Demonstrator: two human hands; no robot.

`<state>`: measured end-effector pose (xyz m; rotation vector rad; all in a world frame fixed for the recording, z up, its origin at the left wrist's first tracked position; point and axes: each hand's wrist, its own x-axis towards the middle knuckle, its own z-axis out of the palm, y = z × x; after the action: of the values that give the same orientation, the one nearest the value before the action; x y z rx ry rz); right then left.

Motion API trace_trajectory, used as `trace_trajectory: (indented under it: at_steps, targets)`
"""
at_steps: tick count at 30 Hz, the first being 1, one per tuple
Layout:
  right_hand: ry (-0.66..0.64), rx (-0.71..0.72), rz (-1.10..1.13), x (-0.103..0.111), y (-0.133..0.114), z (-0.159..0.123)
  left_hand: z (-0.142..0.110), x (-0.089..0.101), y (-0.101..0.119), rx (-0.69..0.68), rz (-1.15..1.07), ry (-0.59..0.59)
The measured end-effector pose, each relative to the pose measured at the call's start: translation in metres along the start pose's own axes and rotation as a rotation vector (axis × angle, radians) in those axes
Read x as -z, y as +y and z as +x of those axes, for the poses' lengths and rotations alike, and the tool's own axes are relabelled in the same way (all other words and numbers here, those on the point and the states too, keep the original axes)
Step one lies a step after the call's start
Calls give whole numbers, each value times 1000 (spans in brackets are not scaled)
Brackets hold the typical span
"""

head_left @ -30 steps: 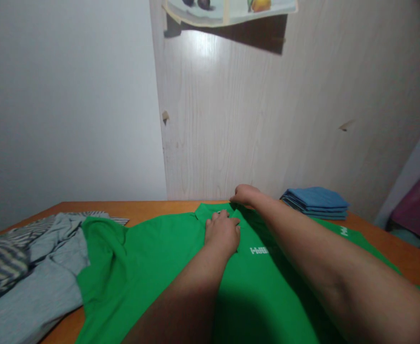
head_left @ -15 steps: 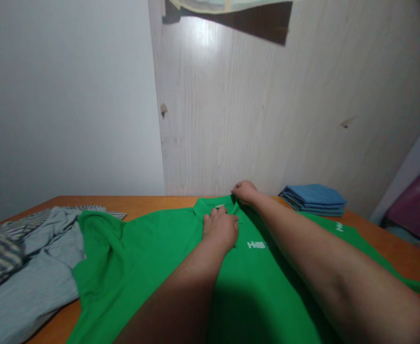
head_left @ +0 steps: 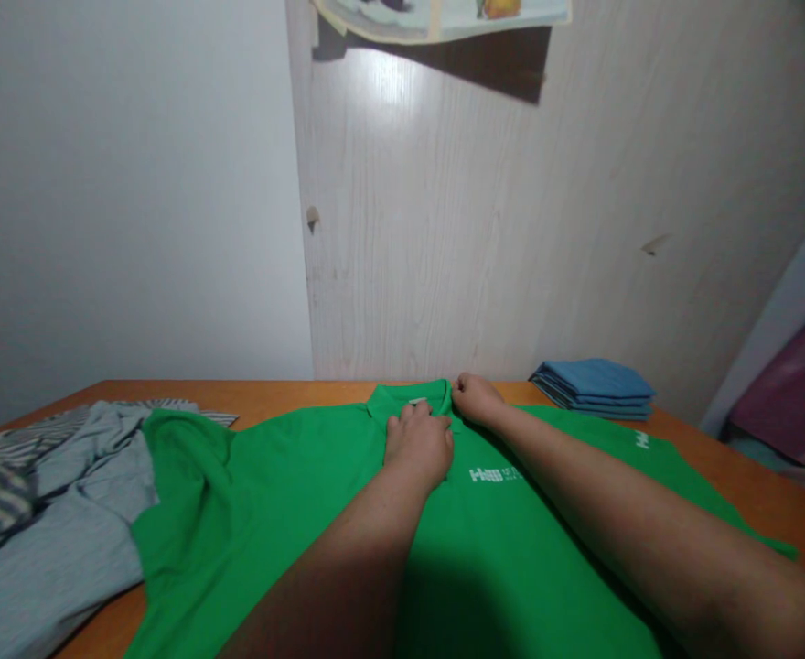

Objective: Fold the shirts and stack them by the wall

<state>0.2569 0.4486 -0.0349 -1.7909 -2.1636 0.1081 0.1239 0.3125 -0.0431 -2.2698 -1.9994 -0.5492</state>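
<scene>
A green polo shirt point(head_left: 293, 494) lies spread front up, its collar point(head_left: 402, 395) toward the far edge and white lettering on the chest. My left hand point(head_left: 419, 445) is at the neck opening, its bent fingers closed on the cloth just below the collar; the fingertips are partly hidden. At the collar's right side, my right hand point(head_left: 477, 400) pinches the edge with thumb and fingers. Both forearms reach across the shirt, covering part of its front and the lettering.
A stack of folded blue cloth point(head_left: 595, 388) stands at the back right of the orange table point(head_left: 265, 394). Grey and striped clothes point(head_left: 66, 513) lie heaped at the left, touching the green sleeve. Behind rises a wood-grain panel point(head_left: 416, 229); a maroon item point(head_left: 793, 384) is at far right.
My right hand has come down and slightly nearer along the collar's right side. The left hand keeps its place on the shirt. The view has tilted up a little.
</scene>
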Motion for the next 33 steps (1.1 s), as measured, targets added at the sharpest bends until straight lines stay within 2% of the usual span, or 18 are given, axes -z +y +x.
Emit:
trace_trajectory:
  at_steps: [4, 7, 13, 17, 24, 29, 33]
  targets:
    - [-5, -1, -14, 10, 3, -1, -1, 1, -1, -8, 3, 7]
    - [-19, 28, -38, 14, 3, -14, -1, 0, -1, -15, 2, 26]
    - [25, 80, -131, 6, -4, -46, 1, -2, -1, -12, 3, 11]
    - [49, 82, -137, 5, -2, -46, 1, -1, -1, -12, 3, 6]
    - [118, 105, 37, 12, 5, -51, 1, 2, -2, -15, 2, 0]
    - [13, 216, -6, 15, 2, -56, 3, 1, -4, -14, -1, -2]
    - [27, 150, -67, 20, 1, -56, 3, 2, -4, -13, -20, -3]
